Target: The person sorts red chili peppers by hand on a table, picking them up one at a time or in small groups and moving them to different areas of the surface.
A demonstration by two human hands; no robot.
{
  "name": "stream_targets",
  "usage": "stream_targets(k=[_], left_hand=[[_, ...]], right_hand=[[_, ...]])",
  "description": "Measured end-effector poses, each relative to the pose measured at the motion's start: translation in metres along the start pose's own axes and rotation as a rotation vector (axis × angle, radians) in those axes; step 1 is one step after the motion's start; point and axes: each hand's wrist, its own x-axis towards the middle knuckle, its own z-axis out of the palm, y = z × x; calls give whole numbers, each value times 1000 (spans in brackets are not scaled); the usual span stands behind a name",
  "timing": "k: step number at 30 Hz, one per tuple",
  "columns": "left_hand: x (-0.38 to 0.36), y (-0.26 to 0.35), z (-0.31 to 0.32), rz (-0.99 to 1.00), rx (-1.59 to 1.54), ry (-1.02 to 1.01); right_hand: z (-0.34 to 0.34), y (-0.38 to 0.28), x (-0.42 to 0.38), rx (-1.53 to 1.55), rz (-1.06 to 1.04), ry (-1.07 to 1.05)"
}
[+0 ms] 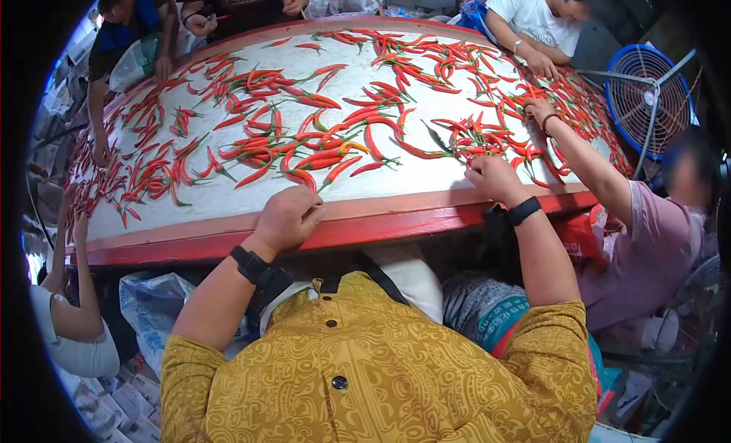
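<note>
We can read no word for certain. Beyond the surface (343, 228), the lettering on a dark T-shirt (242, 0) is cropped and blurred; on the surface's near side, we find a teal-and-white sack's (499, 315) characters too small to tell.

Left arm (215, 306) angles forward and inward on my remote feed, left wrist (263, 246) leading up into the left hand (288, 217) — back of the hand uppermost, fingers (308, 202) curled in. Across from it, my right arm (544, 260) slants inward too, right wrist (519, 194) carrying the right hand (495, 179) farther forward, its fingers bunched. Both hands sit well apart — fingertips largely hidden from me, grip unreadable.
</note>
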Motion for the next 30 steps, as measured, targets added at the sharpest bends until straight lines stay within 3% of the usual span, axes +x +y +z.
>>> stream_targets(k=[2, 3, 5, 6, 9, 13, 19, 21, 22, 30], left_hand=[[7, 7, 7, 44, 13, 2], [11, 12, 10, 40, 17, 5], [19, 23, 15, 80, 9, 84], [24, 24, 19, 76, 18, 87], [46, 17, 24, 111, 35, 254], [120, -3, 8, -186, 83, 266], [206, -67, 45, -87, 407, 163], [221, -72, 62, -150, 572, -68], [226, -69, 69, -292, 610, -164], [222, -49, 40, -395, 693, -88]], right_hand=[[-3, 16, 5, -195, 123, -264], [2, 31, 7, -195, 115, -264], [11, 57, 7, -193, -283, 211], [8, 56, 5, -157, -261, 300], [-5, 32, 4, 126, -110, 158], [45, 26, -8, 69, -474, 374], [42, 45, -22, 153, -435, 353], [38, 55, -23, 141, -437, 344], [36, 61, -24, 159, -453, 349], [24, 103, -23, 69, -433, 320]])
